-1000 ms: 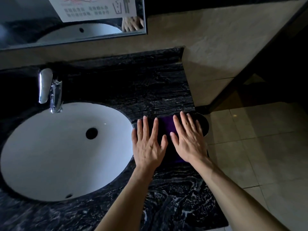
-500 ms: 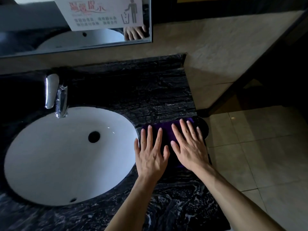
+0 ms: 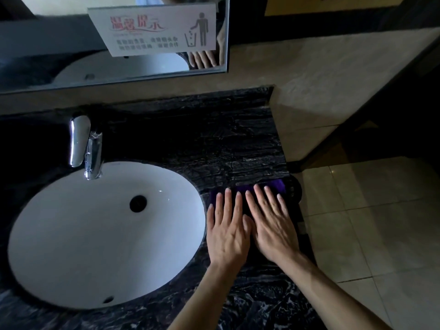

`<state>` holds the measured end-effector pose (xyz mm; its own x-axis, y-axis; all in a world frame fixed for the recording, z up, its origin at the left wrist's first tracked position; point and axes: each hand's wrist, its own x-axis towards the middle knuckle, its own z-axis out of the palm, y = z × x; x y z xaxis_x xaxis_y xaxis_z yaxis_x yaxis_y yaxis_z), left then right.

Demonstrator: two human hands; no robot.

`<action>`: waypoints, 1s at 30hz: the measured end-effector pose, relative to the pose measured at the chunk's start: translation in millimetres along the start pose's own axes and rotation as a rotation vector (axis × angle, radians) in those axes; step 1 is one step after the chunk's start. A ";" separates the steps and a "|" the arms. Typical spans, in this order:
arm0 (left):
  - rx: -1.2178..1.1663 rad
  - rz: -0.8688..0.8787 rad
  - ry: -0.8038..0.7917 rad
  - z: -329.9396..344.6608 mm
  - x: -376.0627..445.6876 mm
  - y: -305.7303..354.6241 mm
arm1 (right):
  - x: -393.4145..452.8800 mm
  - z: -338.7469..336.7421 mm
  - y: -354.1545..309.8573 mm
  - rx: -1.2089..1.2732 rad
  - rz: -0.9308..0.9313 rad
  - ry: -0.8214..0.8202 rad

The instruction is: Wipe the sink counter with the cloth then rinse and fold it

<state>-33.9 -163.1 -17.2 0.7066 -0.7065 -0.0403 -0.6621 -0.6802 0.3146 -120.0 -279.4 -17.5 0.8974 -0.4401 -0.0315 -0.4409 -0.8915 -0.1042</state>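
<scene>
Flat: left hand [image 3: 227, 234], right hand [image 3: 273, 225], fingers spread, pressing 1 purple cloth [image 3: 277, 185] on veined black marble table [image 3: 214, 144]; 1 oval white sink [image 3: 95, 234].

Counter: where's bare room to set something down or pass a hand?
Bare counter runs behind the cloth, between faucet and the right wall, up to the mirror. A second patch lies near the front edge, right of the sink, around the forearms. Crowded: left hand and right hand lie flat on the cloth at the right edge.
</scene>
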 end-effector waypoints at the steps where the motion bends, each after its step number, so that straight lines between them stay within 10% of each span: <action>1: 0.015 -0.006 -0.001 2.9 -1.4 -1.6 | -0.4 0.1 0.8 -0.001 -0.007 0.000; 30: 0.051 -0.012 -0.078 -41.4 212.4 -59.1 | 222.7 -15.9 -0.7 0.057 0.039 -0.035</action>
<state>165.6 -264.9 -5.2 0.6943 -0.7099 -0.1184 -0.6668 -0.6965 0.2651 79.8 -378.5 -8.6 0.8800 -0.4695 -0.0716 -0.4748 -0.8657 -0.1583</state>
